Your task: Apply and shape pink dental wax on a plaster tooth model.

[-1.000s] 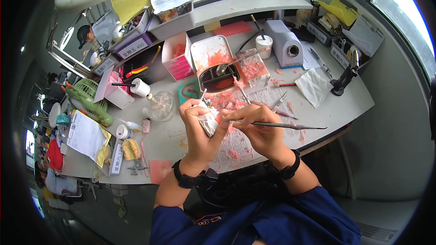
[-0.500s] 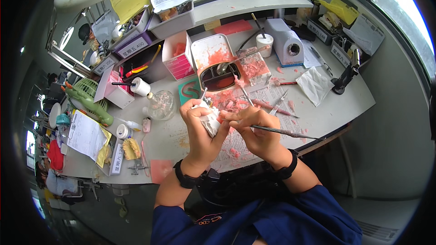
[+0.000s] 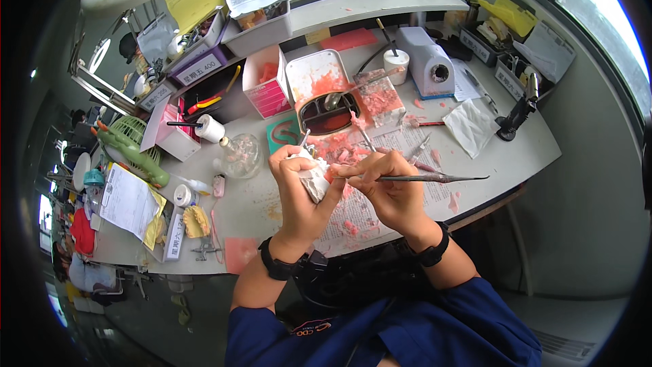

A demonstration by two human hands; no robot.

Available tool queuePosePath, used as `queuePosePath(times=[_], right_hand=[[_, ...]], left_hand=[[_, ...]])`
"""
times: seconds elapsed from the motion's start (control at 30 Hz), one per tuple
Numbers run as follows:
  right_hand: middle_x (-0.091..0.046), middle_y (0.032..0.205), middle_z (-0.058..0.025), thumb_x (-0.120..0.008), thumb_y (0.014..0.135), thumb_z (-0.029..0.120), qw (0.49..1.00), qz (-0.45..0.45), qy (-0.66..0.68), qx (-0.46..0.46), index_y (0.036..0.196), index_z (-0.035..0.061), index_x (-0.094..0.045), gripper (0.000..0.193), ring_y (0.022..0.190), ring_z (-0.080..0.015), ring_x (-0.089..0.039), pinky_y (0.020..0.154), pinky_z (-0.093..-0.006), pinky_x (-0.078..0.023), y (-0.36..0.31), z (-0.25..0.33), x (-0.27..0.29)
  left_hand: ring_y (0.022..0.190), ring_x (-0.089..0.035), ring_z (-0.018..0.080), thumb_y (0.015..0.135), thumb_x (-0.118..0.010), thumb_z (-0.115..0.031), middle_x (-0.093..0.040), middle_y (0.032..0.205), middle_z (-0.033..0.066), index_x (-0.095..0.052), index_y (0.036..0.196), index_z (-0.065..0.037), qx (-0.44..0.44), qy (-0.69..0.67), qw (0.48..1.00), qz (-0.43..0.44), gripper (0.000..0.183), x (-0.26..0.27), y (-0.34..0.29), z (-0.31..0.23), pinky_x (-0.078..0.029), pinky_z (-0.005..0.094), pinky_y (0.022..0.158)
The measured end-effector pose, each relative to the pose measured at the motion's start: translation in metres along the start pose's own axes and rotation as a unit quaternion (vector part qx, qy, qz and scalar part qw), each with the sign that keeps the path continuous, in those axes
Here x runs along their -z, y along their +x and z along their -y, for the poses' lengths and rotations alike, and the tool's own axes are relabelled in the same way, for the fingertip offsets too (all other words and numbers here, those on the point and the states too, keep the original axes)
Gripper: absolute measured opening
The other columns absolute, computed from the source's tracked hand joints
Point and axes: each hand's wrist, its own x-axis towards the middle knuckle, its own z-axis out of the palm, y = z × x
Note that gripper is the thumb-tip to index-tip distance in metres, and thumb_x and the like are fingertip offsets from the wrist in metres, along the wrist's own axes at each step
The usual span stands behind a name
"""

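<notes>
My left hand (image 3: 299,198) is closed around a white plaster dental cast (image 3: 314,182), holding it up over the near part of the bench. Pink wax (image 3: 330,175) shows on the cast's right side. In my right hand (image 3: 394,194) is a slim metal wax carver (image 3: 445,178), gripped like a pen. Its long end sticks out to the right, while its working tip, partly hidden by my fingers, is at the pink wax. A printed sheet (image 3: 333,231) strewn with pink wax shavings lies beneath both hands.
Beyond my hands stands a wax heating pot (image 3: 333,129) with dark wells, beside a wax-covered box (image 3: 384,105). A glass bottle (image 3: 242,156) is to the left, near a yellow dental cast (image 3: 197,221). A white tissue (image 3: 471,129) and a black torch (image 3: 519,109) lie to the right.
My right hand has turned slightly, and the carver's far end has swung upward to lie nearly level. The cast and my left hand have hardly moved.
</notes>
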Motion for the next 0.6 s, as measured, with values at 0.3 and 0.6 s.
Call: queuePosePath(times=[0.3,0.6], right_hand=[[-0.064,0.078,-0.0107,-0.064,0.081,-0.011,0.995,-0.003,-0.091,0.040,0.082,-0.0008,-0.056,0.013,0.085,-0.0228,-0.071,0.074,-0.0329,-0.056,0.004,0.002,-0.003],[-0.062,0.076,-0.0114,-0.066,0.083,-0.010,0.973,-0.044,-0.203,0.098,0.086,0.0014,-0.053,0.017,0.081,-0.0244,-0.071,0.070,-0.0313,-0.057,0.000,0.002,-0.014]], left_hand=[[0.106,-0.043,0.0266,0.085,-0.073,-0.019,-0.038,0.117,0.0175,-0.039,0.109,-0.006,-0.016,0.029,0.999,0.008,0.043,-0.001,0.001,-0.001,-0.037,0.0388,0.093],[0.109,-0.041,0.0337,0.084,-0.075,-0.025,-0.037,0.118,0.0217,-0.041,0.107,-0.003,-0.018,0.029,0.999,0.011,0.046,0.000,0.001,-0.002,-0.035,0.0446,0.094]])
